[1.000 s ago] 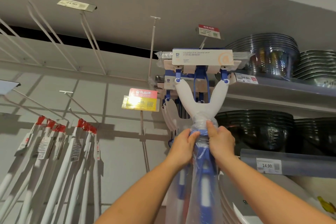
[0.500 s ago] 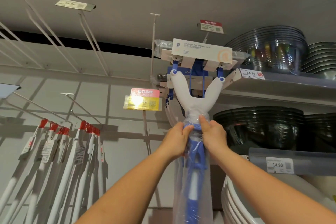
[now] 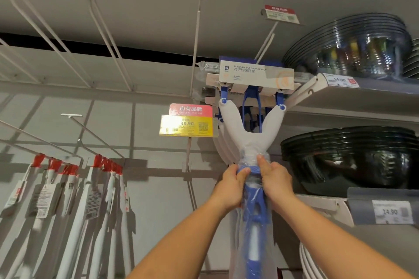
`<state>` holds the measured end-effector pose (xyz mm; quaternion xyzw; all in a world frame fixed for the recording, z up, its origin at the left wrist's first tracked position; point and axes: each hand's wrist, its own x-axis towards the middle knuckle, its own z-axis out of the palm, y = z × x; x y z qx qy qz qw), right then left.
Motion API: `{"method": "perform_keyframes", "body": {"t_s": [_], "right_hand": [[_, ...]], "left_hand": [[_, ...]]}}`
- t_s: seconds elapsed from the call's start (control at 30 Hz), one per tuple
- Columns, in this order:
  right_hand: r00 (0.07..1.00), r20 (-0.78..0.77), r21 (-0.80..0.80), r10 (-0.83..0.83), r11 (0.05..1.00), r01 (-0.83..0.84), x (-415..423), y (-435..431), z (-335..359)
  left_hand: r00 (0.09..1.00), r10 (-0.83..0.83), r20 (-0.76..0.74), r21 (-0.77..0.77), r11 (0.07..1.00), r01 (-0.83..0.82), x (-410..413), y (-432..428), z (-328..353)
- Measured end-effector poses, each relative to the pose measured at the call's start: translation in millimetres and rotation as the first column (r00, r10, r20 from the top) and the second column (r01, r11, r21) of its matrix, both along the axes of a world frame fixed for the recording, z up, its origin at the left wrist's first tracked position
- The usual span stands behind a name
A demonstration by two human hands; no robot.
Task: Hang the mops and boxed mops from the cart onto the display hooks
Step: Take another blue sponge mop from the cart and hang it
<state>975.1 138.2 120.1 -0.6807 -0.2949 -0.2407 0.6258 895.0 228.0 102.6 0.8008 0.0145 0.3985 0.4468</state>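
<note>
A foldable sponge mop (image 3: 250, 127) with a white Y-shaped yoke, blue fittings and a clear plastic sleeve is held up high. Its boxed head (image 3: 254, 75) sits level with the long display hook (image 3: 264, 46) that carries a red price tag. My left hand (image 3: 231, 184) and my right hand (image 3: 275, 182) both grip the sleeved neck just under the yoke, side by side. More mops of the same kind hang right behind it, mostly hidden. The cart is out of view.
Bare white hooks (image 3: 106, 34) jut from the wall at upper left. White-handled mops with red caps (image 3: 99, 188) hang at lower left. A yellow 49.90 price sign (image 3: 187, 123) hangs left of the mop. Shelves of stacked bowls (image 3: 349, 156) stand close on the right.
The view has shifted a little; the mop head has tilted and sits slightly nearer the hook. Both hands keep their grip on the neck.
</note>
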Motion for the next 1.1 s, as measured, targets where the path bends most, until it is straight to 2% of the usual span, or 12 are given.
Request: {"method": "perform_keyframes", "body": {"t_s": [0.17,0.33,0.43,0.53,0.67,0.73,0.8,0.9,1.0,1.1], "right_hand": [[0.999,-0.028,0.046,-0.022,0.999,0.023,16,14,-7],[0.994,-0.057,0.022,-0.092,0.995,0.093,32,13,-12],[0.995,-0.084,0.068,-0.06,0.995,0.066,37,11,-19],[0.994,-0.108,0.108,0.014,0.994,-0.002,31,4,-29],[0.997,-0.08,-0.058,-0.025,0.998,0.021,19,-13,-36],[0.996,-0.083,-0.143,-0.038,0.989,0.026,13,-21,-36],[0.995,-0.081,-0.258,-0.059,0.966,0.036,4,-30,-37],[0.993,0.019,-0.498,-0.121,0.86,0.114,-12,-45,-44],[0.959,0.222,-0.714,-0.178,0.64,0.284,-30,-59,-59],[0.947,0.287,-0.842,-0.145,0.433,0.321,-51,-68,-73]], "left_hand": [[0.996,-0.08,0.023,-0.067,0.994,0.082,23,16,-8],[0.996,-0.081,0.029,-0.116,0.99,0.084,45,14,-17],[0.995,-0.093,0.033,-0.147,0.984,0.097,55,9,-23],[0.997,-0.077,-0.027,-0.155,0.985,0.072,54,5,-33],[0.989,0.001,-0.151,-0.04,0.999,-0.007,35,-2,-36],[0.975,0.113,-0.19,0.045,0.993,-0.106,20,-5,-34],[0.94,0.244,-0.241,0.201,0.96,-0.197,1,-11,-34],[0.838,0.454,-0.304,0.475,0.834,-0.28,-26,-20,-38],[0.734,0.601,-0.316,0.642,0.706,-0.301,-49,-29,-50],[0.626,0.698,-0.348,0.744,0.612,-0.268,-71,-40,-62]]}}
